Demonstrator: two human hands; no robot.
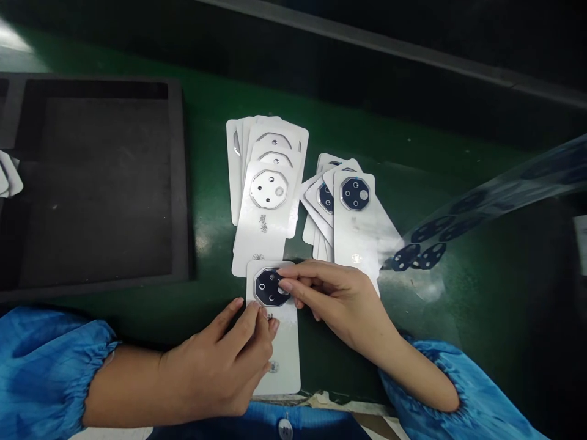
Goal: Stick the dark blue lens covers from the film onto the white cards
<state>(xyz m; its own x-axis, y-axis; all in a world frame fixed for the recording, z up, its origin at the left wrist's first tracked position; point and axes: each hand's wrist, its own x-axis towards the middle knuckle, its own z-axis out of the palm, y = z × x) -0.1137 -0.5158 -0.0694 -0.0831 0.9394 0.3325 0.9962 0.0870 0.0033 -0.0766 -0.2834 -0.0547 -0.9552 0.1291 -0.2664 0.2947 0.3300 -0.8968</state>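
Note:
A white phone back cover (280, 342) lies on the green mat near me, with a dark octagonal lens piece (270, 287) on its camera ring. My left hand (229, 360) rests on the cover's lower left part, fingers curled and pressing it down. My right hand (330, 293) comes from the right, its fingertips pinched at the right edge of the dark lens piece. A fanned stack of white covers with bare camera rings (268, 195) lies just beyond. To its right is a fanned stack of covers with dark lenses fitted (351, 214).
A black foam tray (178, 183) fills the left side of the green mat (211, 104). A clear film strip carrying dark lens stickers (458, 226) runs in from the right. More white covers (7, 177) show at the far left edge.

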